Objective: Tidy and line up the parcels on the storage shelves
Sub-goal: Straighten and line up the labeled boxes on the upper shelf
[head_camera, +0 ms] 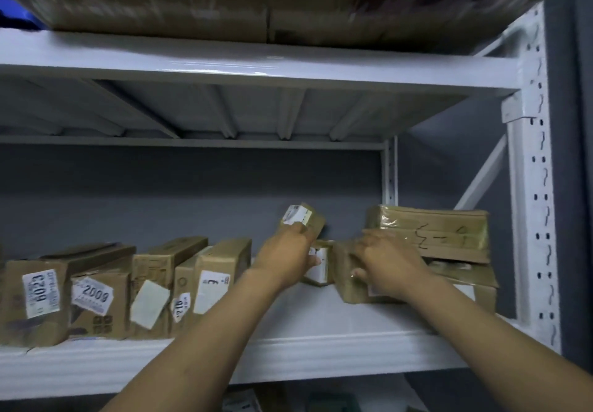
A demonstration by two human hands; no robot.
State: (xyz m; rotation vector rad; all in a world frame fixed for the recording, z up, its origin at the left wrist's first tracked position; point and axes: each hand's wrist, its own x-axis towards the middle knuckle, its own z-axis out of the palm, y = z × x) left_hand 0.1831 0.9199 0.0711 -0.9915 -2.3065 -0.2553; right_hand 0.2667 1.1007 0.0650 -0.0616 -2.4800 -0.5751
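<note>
Parcels [150,283] of brown cardboard lay along the middle board of the white shelf unit [321,344], in front of a grey wall. On the board above, flattened cardboard [192,4] spread across almost the full width. At the right end of the middle board a stack [465,283] of flat boxes rested beside the upright post. Its top box [442,232] was wrapped in clear tape and marked with handwriting. At the left, five parcels stood side by side with their labelled ends facing out, and the first two read 6023 and 2009. Both hands were in the gap between that row and the stack. The right hand [388,264] gripped a taped parcel [345,283] just left of the stack, fingers spread over its top and thumb on its front face. The left hand [285,257] held a small parcel [305,217] raised above the board and tilted, its fingers curled against the underside. A little white-labelled box [321,267] stood between the two hands, just below the raised parcel. Whether the left thumb touched it could not be told.
</note>
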